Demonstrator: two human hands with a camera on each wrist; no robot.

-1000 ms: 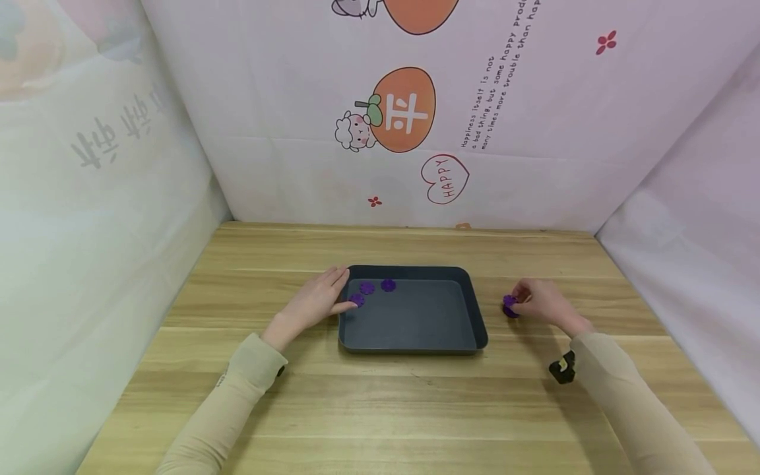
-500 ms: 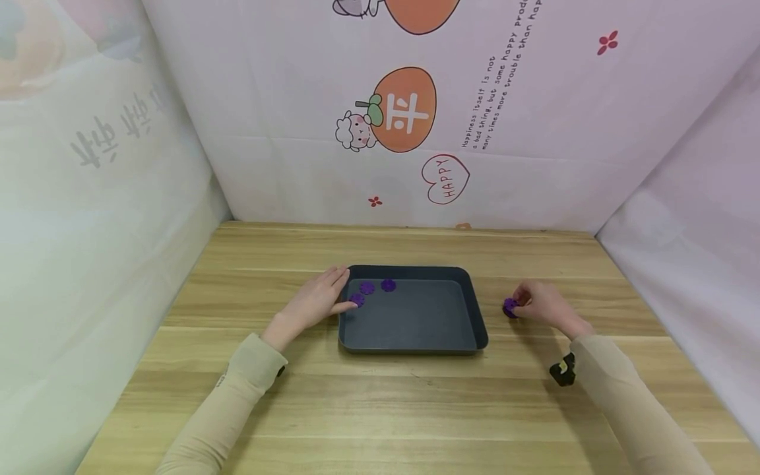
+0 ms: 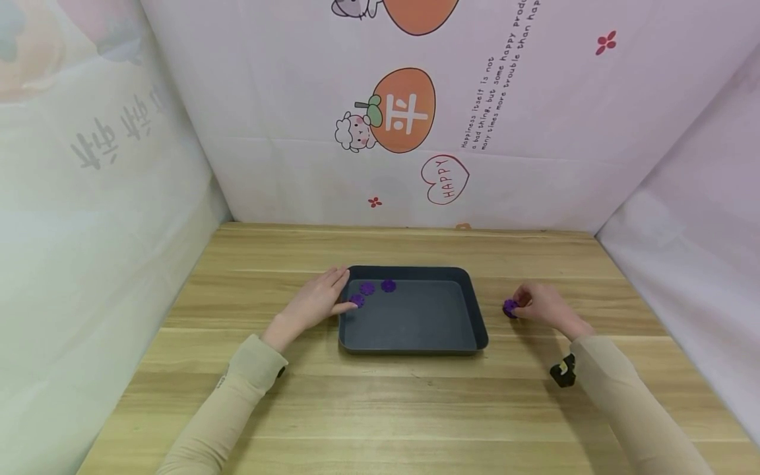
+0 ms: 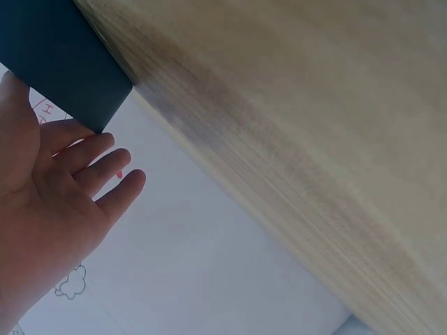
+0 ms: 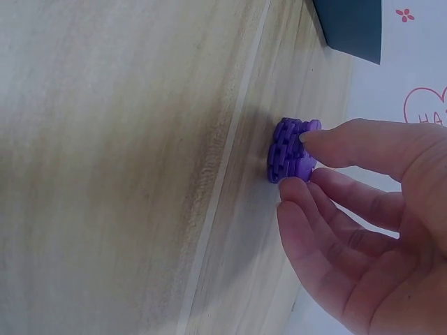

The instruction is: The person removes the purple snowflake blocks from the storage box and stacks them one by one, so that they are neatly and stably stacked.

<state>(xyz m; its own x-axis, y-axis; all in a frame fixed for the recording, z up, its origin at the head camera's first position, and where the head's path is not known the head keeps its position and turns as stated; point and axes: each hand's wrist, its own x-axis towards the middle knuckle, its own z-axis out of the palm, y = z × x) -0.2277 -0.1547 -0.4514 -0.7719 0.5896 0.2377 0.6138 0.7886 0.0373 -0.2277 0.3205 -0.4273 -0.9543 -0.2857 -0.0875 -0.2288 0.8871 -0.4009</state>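
My left hand (image 3: 316,299) rests at the left rim of a dark grey rectangular tray (image 3: 415,347), its thumb reaching over the rim and its fingers fairly straight toward the far corner. In the left wrist view that hand (image 4: 63,174) lies against the tray wall (image 4: 70,66) with loose fingers. Inside the tray, three purple flower-shaped discs (image 3: 388,285) lie near the far left corner. Right of the tray, my right hand (image 3: 543,305) pinches a purple flower-shaped disc (image 5: 305,164) between thumb and fingers, at the top of a short stack of similar discs (image 5: 280,152) on the table.
The wooden table (image 3: 380,415) stretches around the tray, with bare wood in front. A printed white sheet (image 3: 285,132) hangs upright behind it, and plain white sheets stand at both sides. A dark wrist device (image 3: 563,371) sits at my right cuff.
My right hand's disc has come down slightly onto the stack, so less of the dark pieces below shows. My left hand and the tray have stayed in place.
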